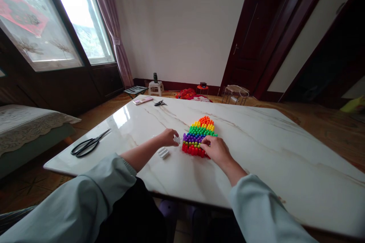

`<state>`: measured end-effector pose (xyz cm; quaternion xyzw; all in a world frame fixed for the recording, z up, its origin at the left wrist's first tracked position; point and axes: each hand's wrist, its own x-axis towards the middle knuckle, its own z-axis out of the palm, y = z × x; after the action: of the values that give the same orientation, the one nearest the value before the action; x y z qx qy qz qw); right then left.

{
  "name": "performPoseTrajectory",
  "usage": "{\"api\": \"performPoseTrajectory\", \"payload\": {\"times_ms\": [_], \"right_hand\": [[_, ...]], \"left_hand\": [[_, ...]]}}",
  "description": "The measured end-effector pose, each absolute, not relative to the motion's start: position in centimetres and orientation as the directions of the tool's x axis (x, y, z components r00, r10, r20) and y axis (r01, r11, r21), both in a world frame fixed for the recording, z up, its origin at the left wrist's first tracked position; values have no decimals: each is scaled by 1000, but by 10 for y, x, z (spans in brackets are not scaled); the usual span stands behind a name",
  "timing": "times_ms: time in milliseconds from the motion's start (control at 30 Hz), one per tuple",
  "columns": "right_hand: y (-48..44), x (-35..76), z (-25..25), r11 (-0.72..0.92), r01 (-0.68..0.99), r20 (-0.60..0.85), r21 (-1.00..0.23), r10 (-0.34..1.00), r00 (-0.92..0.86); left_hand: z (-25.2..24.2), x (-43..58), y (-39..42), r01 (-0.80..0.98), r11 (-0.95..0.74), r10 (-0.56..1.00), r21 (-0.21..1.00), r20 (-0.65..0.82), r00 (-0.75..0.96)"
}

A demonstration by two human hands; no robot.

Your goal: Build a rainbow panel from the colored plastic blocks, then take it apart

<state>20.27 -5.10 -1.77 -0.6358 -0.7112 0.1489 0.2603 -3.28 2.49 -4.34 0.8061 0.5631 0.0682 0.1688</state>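
From my camera I see the bead piece [201, 132] on the table [270, 152] between both hands, its long axis running away from me, leaning slightly right. The right hand [217, 149] is nearer, fingers drawn narrow at its right edge; I can't tell whether they pinch it. Just off its left side, the left hand [167, 138] holds something clear [177, 140]. I count one bead piece, one white block [163, 152], one pair of scissors [89, 145], one phone [143, 100]; individual beads are too small to count.
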Motion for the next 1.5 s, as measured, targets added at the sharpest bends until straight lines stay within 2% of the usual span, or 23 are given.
{"api": "performPoseTrajectory", "payload": {"times_ms": [100,200,267,367,533,633,700,767,833,933,1000,1267,1367,1500], "right_hand": [[-48,195,-18,113,621,104,-775,993,-51],[-44,188,-18,90,425,78,-901,996,-45],[-41,184,-17,150,392,140,-908,989,-55],[-38,183,-17,242,417,231,-876,970,-78],[-36,182,-19,247,400,242,-883,968,-66],[-35,185,-19,233,407,242,-883,970,-29],[-34,190,-17,219,415,253,-883,967,27],[-34,197,-14,197,407,263,-892,958,113],[-34,204,-10,176,387,267,-905,944,194],[-34,212,-7,172,374,282,-911,923,261],[-33,214,-6,183,371,297,-910,914,277],[-33,220,-10,226,374,323,-899,920,222],[-39,224,-6,182,295,254,-938,941,225],[-47,233,0,70,98,93,-993,962,257]], "left_hand": [[-29,-34,21,772,-355,925,528,76,373],[-17,-24,13,637,-524,849,565,291,440],[-10,-13,6,571,-617,785,542,377,492],[-4,4,-2,525,-689,723,500,422,547],[1,21,-10,533,-720,694,445,463,551],[6,15,-7,572,-706,708,417,406,578],[11,0,-1,670,-638,770,380,320,552],[15,-22,6,824,-478,877,305,215,430],[16,-47,12,954,-236,971,187,95,221],[7,-79,14,999,-18,996,42,-89,21],[-3,-91,14,1000,9,990,21,-143,-6],[-40,-94,20,996,-72,978,58,-192,82],[-43,-88,22,996,-84,978,32,-190,89],[-43,-84,22,996,-82,975,33,-207,87]]}}
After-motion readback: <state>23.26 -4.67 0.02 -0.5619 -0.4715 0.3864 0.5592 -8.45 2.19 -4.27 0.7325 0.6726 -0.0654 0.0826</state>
